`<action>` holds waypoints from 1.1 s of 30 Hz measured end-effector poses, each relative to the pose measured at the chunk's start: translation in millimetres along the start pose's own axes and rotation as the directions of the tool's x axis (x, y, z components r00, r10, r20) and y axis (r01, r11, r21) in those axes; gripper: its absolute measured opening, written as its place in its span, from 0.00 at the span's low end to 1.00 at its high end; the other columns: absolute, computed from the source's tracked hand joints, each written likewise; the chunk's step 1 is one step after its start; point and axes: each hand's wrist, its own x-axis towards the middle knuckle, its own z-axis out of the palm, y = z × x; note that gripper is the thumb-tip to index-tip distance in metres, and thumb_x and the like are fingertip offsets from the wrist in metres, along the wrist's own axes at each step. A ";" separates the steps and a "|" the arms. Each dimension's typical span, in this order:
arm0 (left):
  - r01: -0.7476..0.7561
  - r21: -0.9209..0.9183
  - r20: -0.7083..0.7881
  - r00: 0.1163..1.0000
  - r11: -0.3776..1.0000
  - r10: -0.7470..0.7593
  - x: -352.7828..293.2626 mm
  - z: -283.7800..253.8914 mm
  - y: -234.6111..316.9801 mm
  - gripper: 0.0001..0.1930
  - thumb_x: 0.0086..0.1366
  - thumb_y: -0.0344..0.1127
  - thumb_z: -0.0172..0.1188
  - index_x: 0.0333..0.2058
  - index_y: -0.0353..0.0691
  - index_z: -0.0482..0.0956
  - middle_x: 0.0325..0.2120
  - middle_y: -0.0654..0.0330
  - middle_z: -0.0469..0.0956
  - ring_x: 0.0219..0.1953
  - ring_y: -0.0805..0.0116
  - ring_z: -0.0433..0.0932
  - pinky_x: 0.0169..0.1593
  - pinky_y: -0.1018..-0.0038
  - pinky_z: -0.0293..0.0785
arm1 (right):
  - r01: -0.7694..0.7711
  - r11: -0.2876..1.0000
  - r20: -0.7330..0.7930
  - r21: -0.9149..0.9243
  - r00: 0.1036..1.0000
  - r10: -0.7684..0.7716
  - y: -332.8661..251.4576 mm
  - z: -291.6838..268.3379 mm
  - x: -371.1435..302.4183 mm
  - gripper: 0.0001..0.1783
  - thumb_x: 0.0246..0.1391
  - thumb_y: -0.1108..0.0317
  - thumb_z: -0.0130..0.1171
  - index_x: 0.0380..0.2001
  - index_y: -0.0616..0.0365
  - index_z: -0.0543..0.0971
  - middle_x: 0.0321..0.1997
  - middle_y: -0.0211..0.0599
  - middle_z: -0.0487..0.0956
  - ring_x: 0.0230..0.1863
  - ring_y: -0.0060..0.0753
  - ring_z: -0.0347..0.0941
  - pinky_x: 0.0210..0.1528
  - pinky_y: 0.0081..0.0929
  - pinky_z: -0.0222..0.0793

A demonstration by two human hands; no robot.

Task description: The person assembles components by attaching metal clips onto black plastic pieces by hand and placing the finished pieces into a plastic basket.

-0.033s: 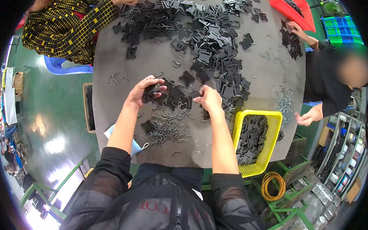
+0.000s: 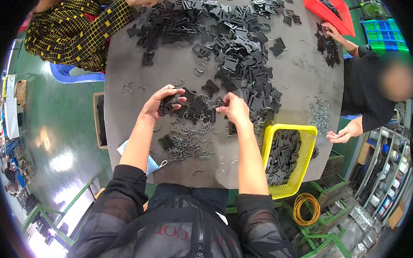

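Note:
My left hand [image 2: 161, 103] is closed around a small stack of flat black plastic pieces [image 2: 167, 105], above the left part of the table. To its right, my right hand [image 2: 236, 111] is bent downward, thumb and fingertips pinched on a dark plastic piece [image 2: 222, 103] that is partly hidden. Loose black plastic pieces [image 2: 197, 104] lie between the two hands. Nearer to me is a tangled heap of bent metal wire hooks [image 2: 188, 142], with a single black piece [image 2: 166, 141] at its left side.
A large pile of black pieces [image 2: 236, 62] covers the table's far middle. A yellow basket [image 2: 311, 155] of black parts stands right of my forearm. A blue-white face mask [image 2: 153, 165] lies under my left forearm. Co-workers sit far left and right; a red tray [image 2: 342, 20] is at far right.
At the right, the co-worker's nearer hand has turned a little and its fingers reach slightly further over the table edge. My own hands have hardly moved.

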 end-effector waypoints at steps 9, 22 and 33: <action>-0.130 0.622 -0.014 0.984 0.772 0.177 23.9 -15.4 -5.3 0.11 0.57 0.34 0.55 0.39 0.41 0.78 0.26 0.65 0.78 0.31 0.72 0.77 0.34 0.76 0.72 | 0.060 0.980 -0.220 -0.189 0.970 -0.101 -41.4 -2.4 45.6 0.27 0.33 0.59 0.71 0.38 0.56 0.72 0.35 0.44 0.79 0.39 0.45 0.76 0.41 0.38 0.70; 0.245 0.958 -0.115 0.807 -0.150 0.580 38.4 33.4 -45.0 0.21 0.41 0.44 0.72 0.28 0.40 0.73 0.30 0.57 0.78 0.38 0.58 0.77 0.39 0.63 0.72 | -0.058 0.992 -0.317 -0.117 0.948 0.018 -39.4 47.1 43.7 0.24 0.36 0.64 0.67 0.37 0.59 0.68 0.37 0.52 0.75 0.40 0.51 0.75 0.40 0.41 0.72; 0.023 0.994 -0.091 0.718 0.107 0.690 -7.7 61.0 -36.3 0.17 0.46 0.37 0.59 0.39 0.46 0.77 0.34 0.57 0.79 0.37 0.59 0.78 0.42 0.68 0.72 | 0.131 0.700 -0.391 0.702 0.893 0.225 99.2 35.0 -87.1 0.24 0.38 0.62 0.66 0.40 0.61 0.75 0.37 0.42 0.78 0.39 0.33 0.75 0.43 0.29 0.69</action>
